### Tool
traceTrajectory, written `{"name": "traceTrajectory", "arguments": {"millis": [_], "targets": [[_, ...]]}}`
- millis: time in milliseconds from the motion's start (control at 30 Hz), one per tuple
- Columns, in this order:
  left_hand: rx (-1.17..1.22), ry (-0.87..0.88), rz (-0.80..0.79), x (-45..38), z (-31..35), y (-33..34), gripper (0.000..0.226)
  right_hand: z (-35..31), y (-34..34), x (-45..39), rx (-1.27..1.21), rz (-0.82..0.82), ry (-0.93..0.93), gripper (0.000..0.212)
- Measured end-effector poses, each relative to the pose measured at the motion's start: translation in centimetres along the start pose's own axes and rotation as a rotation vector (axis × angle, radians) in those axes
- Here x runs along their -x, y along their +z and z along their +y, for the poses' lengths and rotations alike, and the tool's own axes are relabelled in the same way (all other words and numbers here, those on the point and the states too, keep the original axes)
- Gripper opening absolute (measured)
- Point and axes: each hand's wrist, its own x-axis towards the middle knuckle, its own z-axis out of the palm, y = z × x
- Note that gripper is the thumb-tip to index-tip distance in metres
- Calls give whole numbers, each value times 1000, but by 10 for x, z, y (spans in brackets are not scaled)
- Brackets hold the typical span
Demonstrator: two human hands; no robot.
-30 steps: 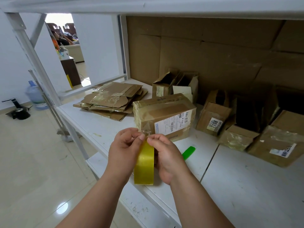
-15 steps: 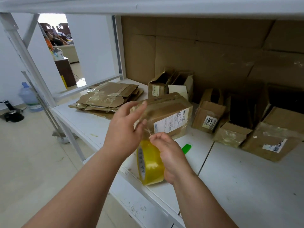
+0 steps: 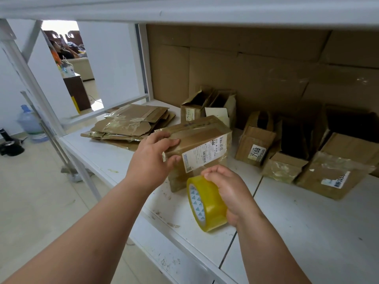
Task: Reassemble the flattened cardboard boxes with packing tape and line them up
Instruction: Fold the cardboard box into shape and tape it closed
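A closed cardboard box point(image 3: 203, 144) with a white shipping label stands on the white shelf point(image 3: 307, 222) in front of me. My left hand point(image 3: 153, 158) grips the box's near left corner, fingers on top, thumb on the front face. My right hand point(image 3: 229, 189) holds a roll of yellowish clear packing tape point(image 3: 206, 203) just below the box's front face. A clear strip of tape runs from the roll up onto the box. A stack of flattened boxes point(image 3: 131, 125) lies at the shelf's left end.
Several reassembled boxes point(image 3: 256, 146) stand along the cardboard-lined back of the shelf, on the right. An upper shelf point(image 3: 184, 9) hangs overhead. A water jug point(image 3: 30, 124) and metal frame legs point(image 3: 61, 138) stand on the floor at left. A person sits in the far room.
My left hand left the tape roll and moved up onto the box's corner. My right hand lowered the roll and turned it, with tape stretched onto the box.
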Motion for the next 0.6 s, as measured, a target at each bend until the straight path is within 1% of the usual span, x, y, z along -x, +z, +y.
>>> {"name": "traceTrajectory", "arguments": {"millis": [133,267,333,400,500,600], "targets": [[-71,67,80,2,0,8,41,1,4,1,-22,-13,5,22],[-142,103,91,1,-1,9,47,-1,5,0,-37,-29,5,20],[-162,118,60,3,-2,12,56,-2,7,0,-34,-39,-5,18],[-131,136,44,6,-7,15,61,-4,8,-1,-26,-45,-9,17],[-20,127,7,3,-15,9,57,-4,9,-3,-30,-47,1,13],[-14,129,-117,-2,-21,-6,51,-5,13,-8,-38,-40,16,17]]}}
